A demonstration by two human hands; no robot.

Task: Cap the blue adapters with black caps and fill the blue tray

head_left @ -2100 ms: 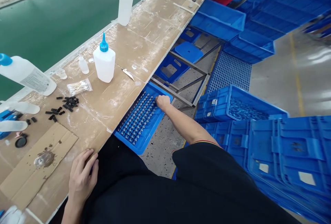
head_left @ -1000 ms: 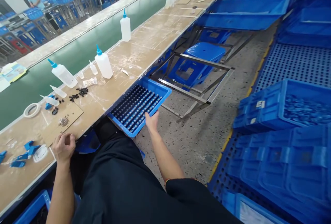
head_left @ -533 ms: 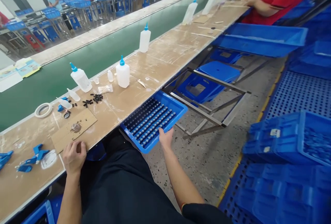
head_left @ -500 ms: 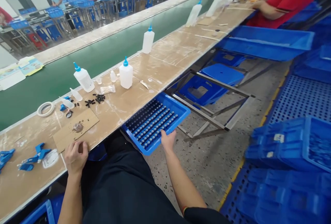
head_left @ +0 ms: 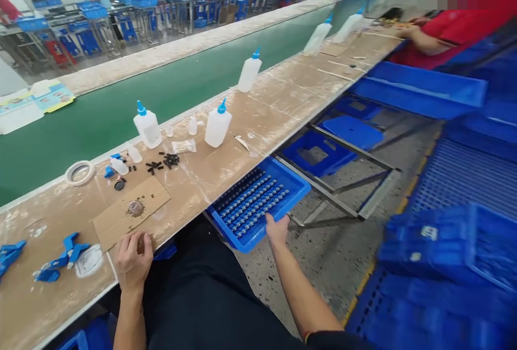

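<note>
Left hand: the left hand [head_left: 133, 259] is resting at the near edge of the workbench [head_left: 258, 97], fingers curled loosely over the 5 o'clock corner of a cardboard sheet [head_left: 131, 215]; whether anything is pinched under them cannot be told.
Cardboard sheet: it is lying flat on the bench, with a dark glue blot [head_left: 135, 208] near its middle.
Bench clutter: at 12 o'clock from the sheet, small black parts [head_left: 163, 161] are lying scattered, and two squeeze bottles [head_left: 147, 126] [head_left: 217, 124] are standing upright behind them.
Blue tray: the blue plastic tray [head_left: 299, 191] is jutting out from under the bench edge, at 2 o'clock from the left hand, filled with rows of small upright parts [head_left: 252, 207].
Right hand: the right hand [head_left: 278, 229] is gripping the tray's near rim at its 5 o'clock side, fingers closed on the lip.
Handling: the tray is looking stiff and fairly light, but the loose standing parts are likely tipping easily; holding it level, by the rim and away from the rows, seems wisest.
Metal rack: a bare frame [head_left: 343, 177] is standing at 3 o'clock of the tray.
</note>
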